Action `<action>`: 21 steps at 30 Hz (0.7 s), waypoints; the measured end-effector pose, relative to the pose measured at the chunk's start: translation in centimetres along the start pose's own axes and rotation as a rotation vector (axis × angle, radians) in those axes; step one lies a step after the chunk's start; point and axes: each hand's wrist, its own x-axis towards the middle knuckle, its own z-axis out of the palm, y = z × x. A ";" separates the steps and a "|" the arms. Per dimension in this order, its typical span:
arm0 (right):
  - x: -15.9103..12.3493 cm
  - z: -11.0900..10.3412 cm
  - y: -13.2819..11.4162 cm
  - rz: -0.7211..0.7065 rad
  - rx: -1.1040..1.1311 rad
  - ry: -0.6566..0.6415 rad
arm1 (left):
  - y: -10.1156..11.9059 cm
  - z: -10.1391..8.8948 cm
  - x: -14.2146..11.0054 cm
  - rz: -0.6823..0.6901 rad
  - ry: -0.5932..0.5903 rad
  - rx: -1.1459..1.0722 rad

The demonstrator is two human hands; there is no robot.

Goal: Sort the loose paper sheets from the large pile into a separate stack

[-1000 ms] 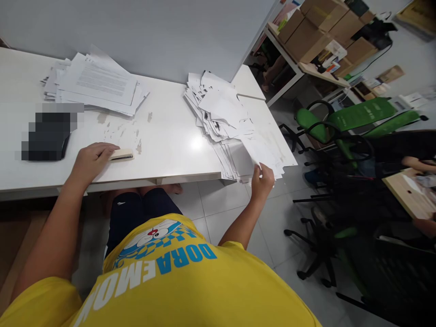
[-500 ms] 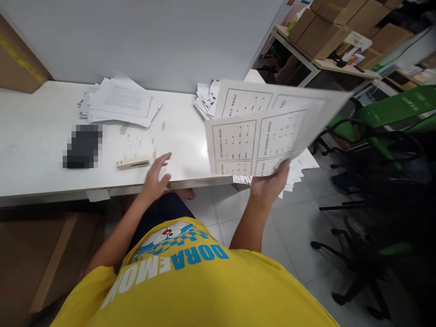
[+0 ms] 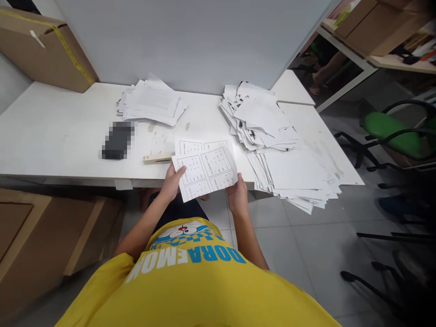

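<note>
Sheets are held over the desk's near edge, between the left hand, pinched thumb-on-top, and the right hand (raised, fingers closed at their edge); the stapler lies just beyond the left.

A taped cardboard box stands left of the grey partition.

White printed sheets overlap unevenly across the table edge
</note>
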 end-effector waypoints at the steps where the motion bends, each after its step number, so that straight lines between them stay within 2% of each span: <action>1: 0.4 -0.3 -0.2 -0.007 -0.027 -0.024 | 0.0 -0.3 0.3 0.015 0.027 0.048; 3: 1.4 -0.8 -0.7 -0.008 -0.103 -0.046 | 0.2 -0.7 1.1 0.066 0.047 0.146; 6: 3.0 -1.3 -1.5 -0.040 -0.233 -0.088 | 1.2 -0.9 2.3 0.238 0.067 0.297; 9: 4.4 -0.8 -2.0 -0.192 -0.307 -0.087 | 2.3 -0.6 3.5 0.417 0.124 0.414; 12: 5.4 0.1 -2.0 -0.349 -0.292 -0.006 | 3.1 -0.1 4.8 0.522 0.168 0.450; 14: 5.8 0.7 -1.7 -0.408 -0.241 0.001 | 3.5 0.1 5.5 0.582 0.153 0.446; 18: 6.0 1.1 -0.5 -0.363 -0.195 -0.083 | 3.7 -0.1 6.1 0.667 0.105 0.496; 21: 6.0 1.1 0.2 -0.293 -0.208 -0.077 | 3.3 -0.5 6.1 0.671 0.087 0.517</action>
